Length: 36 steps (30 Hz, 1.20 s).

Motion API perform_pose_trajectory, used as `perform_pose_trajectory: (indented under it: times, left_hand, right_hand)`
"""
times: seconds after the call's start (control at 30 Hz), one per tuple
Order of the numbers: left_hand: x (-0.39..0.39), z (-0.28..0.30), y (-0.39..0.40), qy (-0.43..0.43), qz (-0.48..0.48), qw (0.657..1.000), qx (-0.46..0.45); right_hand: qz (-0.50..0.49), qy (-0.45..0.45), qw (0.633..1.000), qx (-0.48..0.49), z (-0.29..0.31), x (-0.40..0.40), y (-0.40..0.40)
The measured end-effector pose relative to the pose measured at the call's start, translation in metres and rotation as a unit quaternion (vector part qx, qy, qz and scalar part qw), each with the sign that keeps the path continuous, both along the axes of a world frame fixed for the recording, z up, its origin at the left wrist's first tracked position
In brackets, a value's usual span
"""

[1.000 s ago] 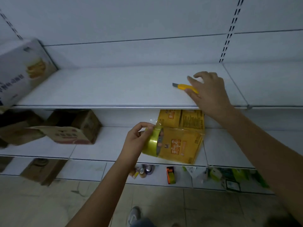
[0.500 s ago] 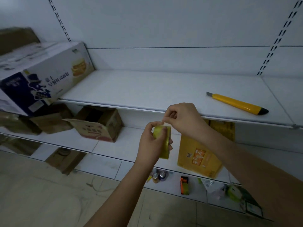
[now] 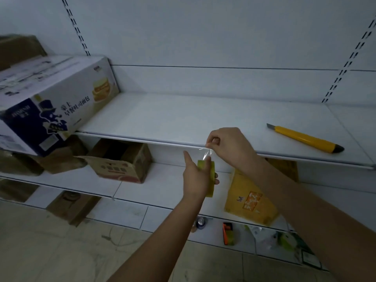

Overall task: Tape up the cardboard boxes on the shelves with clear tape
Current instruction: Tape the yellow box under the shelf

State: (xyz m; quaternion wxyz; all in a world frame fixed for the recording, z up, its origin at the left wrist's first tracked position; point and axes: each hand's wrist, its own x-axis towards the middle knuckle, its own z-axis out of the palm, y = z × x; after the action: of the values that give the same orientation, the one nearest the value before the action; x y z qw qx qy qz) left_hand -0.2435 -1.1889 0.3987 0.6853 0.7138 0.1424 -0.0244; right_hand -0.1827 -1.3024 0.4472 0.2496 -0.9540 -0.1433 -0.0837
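At centre frame, my left hand (image 3: pixel 196 176) is gripping the tape roll (image 3: pixel 209 178) edge-on so my right hand (image 3: pixel 227 147) is pinching its loose end free. Beyond, at upper left, I'm eyeing the printed box (image 3: pixel 55 102); the knife (image 3: pixel 305 138) is waiting at right.

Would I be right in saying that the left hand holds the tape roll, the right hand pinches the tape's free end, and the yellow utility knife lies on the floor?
Not quite: the head view shows the yellow utility knife lying on the upper shelf, not the floor. The left hand does hold the tape roll, and the right hand pinches its free end.
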Motion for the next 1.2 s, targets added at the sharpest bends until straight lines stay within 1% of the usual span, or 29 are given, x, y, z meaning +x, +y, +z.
perform_pose_trajectory:
  times: [0.07, 0.2, 0.33, 0.43, 0.5, 0.57, 0.63, 0.67, 0.7, 0.73, 0.77, 0.8, 0.83, 0.87, 0.9, 0.93, 0.97, 1.0, 1.03, 1.07, 1.13, 1.2]
  left_hand:
    - [0.005, -0.004, 0.000, 0.014, -0.003, 1.000, 0.010]
    - [0.009, -0.013, 0.000, 0.002, -0.009, 0.999, 0.043]
    - [0.014, -0.022, 0.004, 0.012, -0.020, 1.000, 0.011]
    - [0.020, -0.018, 0.010, 0.017, -0.019, 1.000, 0.000]
    - [0.023, -0.014, 0.012, 0.011, -0.024, 1.000, 0.002]
    - [0.030, -0.009, 0.013, 0.004, -0.025, 0.998, 0.050]
    - [0.039, -0.007, 0.011, 0.003, -0.028, 0.996, 0.083]
    - [0.043, -0.007, 0.010, 0.005, -0.026, 0.995, 0.098]
    - [0.046, -0.010, 0.009, 0.004, -0.023, 0.993, 0.113]
    - [0.048, -0.013, 0.008, 0.000, -0.018, 0.993, 0.121]
    - [0.051, -0.019, 0.009, -0.008, -0.019, 0.994, 0.108]
    - [0.052, -0.026, 0.010, -0.021, -0.024, 0.997, 0.077]
    - [0.052, -0.034, 0.012, -0.038, -0.026, 0.999, 0.026]
    - [0.052, -0.045, 0.014, -0.046, -0.013, 0.998, -0.028]
    - [0.050, -0.058, 0.019, -0.044, 0.022, 0.997, -0.060]
    - [0.046, -0.072, 0.025, -0.031, 0.072, 0.994, -0.070]
    - [0.040, -0.090, 0.032, -0.004, 0.119, 0.991, -0.052]
    - [0.034, -0.110, 0.038, 0.029, 0.149, 0.988, -0.005]
    - [0.028, -0.131, 0.042, 0.064, 0.152, 0.985, 0.051]
    - [0.023, -0.148, 0.041, 0.099, 0.125, 0.982, 0.102]
    - [0.017, -0.180, 0.026, 0.148, 0.016, 0.974, 0.171]
    - [0.017, -0.197, -0.003, 0.151, -0.070, 0.965, 0.204]
  right_hand:
    - [-0.006, -0.005, 0.999, -0.040, 0.000, -0.003, 0.002]
    - [-0.026, -0.001, 0.995, -0.100, 0.002, -0.004, 0.007]
    - [-0.043, 0.015, 0.991, -0.127, 0.003, -0.001, 0.013]
    - [-0.076, 0.004, 0.984, -0.161, 0.006, 0.001, 0.012]
    - [-0.112, -0.006, 0.981, -0.156, 0.009, 0.004, 0.005]
    - [-0.137, 0.016, 0.982, -0.131, 0.012, 0.006, -0.005]
    - [-0.142, 0.041, 0.983, -0.110, 0.008, 0.007, -0.011]
    - [-0.138, 0.036, 0.985, -0.095, 0.004, 0.006, -0.011]
    - [-0.132, 0.013, 0.988, -0.079, -0.001, 0.003, -0.012]
    - [-0.123, -0.037, 0.989, -0.068, -0.009, -0.002, -0.013]
    - [-0.113, -0.111, 0.985, -0.066, -0.020, -0.010, -0.018]
    - [-0.108, -0.189, 0.974, -0.063, -0.032, -0.022, -0.025]
    - [-0.105, -0.254, 0.960, -0.057, -0.046, -0.037, -0.033]
    - [-0.096, -0.303, 0.947, -0.055, -0.063, -0.054, -0.045]
    - [-0.083, -0.327, 0.939, -0.067, -0.082, -0.069, -0.060]
    - [-0.078, -0.324, 0.938, -0.093, -0.102, -0.084, -0.078]
    - [-0.089, -0.295, 0.944, -0.121, -0.122, -0.094, -0.098]
    - [-0.116, -0.250, 0.952, -0.135, -0.141, -0.101, -0.120]
    - [-0.161, -0.196, 0.959, -0.128, -0.156, -0.104, -0.141]
    - [-0.215, -0.144, 0.960, -0.102, -0.166, -0.104, -0.160]
    - [-0.304, -0.064, 0.950, -0.014, -0.174, -0.098, -0.189]
    - [-0.333, 0.036, 0.938, 0.087, -0.176, -0.088, -0.204]
